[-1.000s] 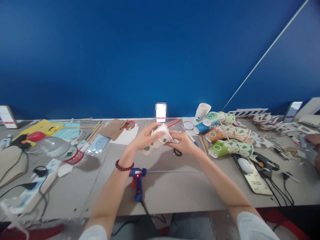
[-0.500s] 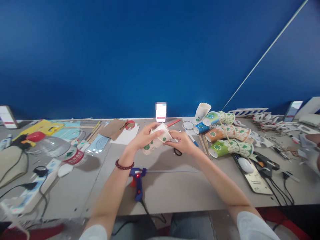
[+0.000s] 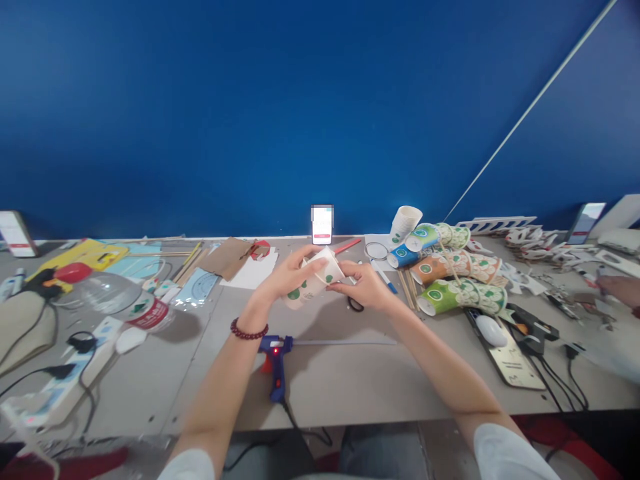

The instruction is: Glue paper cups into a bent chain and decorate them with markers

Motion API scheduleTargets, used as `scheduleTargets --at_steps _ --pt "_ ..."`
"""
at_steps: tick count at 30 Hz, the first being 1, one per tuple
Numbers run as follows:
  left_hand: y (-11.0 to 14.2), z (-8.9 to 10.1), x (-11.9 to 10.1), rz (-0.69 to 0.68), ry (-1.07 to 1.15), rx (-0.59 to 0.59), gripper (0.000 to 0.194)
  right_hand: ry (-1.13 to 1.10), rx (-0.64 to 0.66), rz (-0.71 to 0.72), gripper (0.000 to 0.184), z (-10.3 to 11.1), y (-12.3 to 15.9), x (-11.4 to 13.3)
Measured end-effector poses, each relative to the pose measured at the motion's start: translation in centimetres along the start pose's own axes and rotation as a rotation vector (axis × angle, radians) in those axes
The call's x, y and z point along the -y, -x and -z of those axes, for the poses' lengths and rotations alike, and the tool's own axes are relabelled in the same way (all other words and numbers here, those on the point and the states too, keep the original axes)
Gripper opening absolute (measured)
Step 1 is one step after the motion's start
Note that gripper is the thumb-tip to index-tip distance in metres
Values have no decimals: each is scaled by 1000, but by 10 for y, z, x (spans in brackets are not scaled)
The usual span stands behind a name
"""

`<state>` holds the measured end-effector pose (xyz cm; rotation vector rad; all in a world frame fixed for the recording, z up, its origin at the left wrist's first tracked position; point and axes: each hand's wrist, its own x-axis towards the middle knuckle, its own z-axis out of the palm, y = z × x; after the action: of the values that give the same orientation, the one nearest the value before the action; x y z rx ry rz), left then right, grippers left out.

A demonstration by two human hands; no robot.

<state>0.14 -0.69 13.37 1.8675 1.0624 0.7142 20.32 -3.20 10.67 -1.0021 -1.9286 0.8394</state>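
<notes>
Left hand: the left hand (image 3: 293, 275) wraps the far left side of the cup (image 3: 303, 293), fingers (image 3: 316, 266) gripping it, thumb across the top.
Right hand: the right hand (image 3: 367, 285) has its fingers (image 3: 343, 288) closed on the right edge of the same cup.
Cup: white with green print, tilted, held above the middle of the surface (image 3: 350, 393).
Near the hands: red pen (image 3: 349, 245) and upright phone (image 3: 322, 225) beyond; black loop (image 3: 355, 305) just below the right hand.
Front: blue glue gun (image 3: 277, 373), red light lit, a pale rod (image 3: 345, 343) running right from it.
Right side: cup stack (image 3: 404, 223), then blue cups (image 3: 403, 257), orange cups (image 3: 430, 269) and green cups (image 3: 440, 298) on their sides; white mouse (image 3: 491, 331) farther right.
Left side: brown card (image 3: 230, 258); bottle (image 3: 117, 297) lying down; power strip (image 3: 75, 380) nearer.
Right edge: another person's hand (image 3: 620, 290), partly out of view.
</notes>
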Motion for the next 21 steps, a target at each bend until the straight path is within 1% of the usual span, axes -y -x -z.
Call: scheduleTargets --at_steps 6,12,16,21 --pt "0 0 0 12 -13 -1 48 -13 0 -16 15 -1 0 -1" --pt "-1 0 0 21 7 -17 53 -17 -2 1 19 0 -1 0" --pt "-3 2 7 58 105 -23 61 -58 4 2 23 -1 -3 -8" --pt "-7 3 14 102 227 16 65 -113 1 -20 22 -3 -6 -22"
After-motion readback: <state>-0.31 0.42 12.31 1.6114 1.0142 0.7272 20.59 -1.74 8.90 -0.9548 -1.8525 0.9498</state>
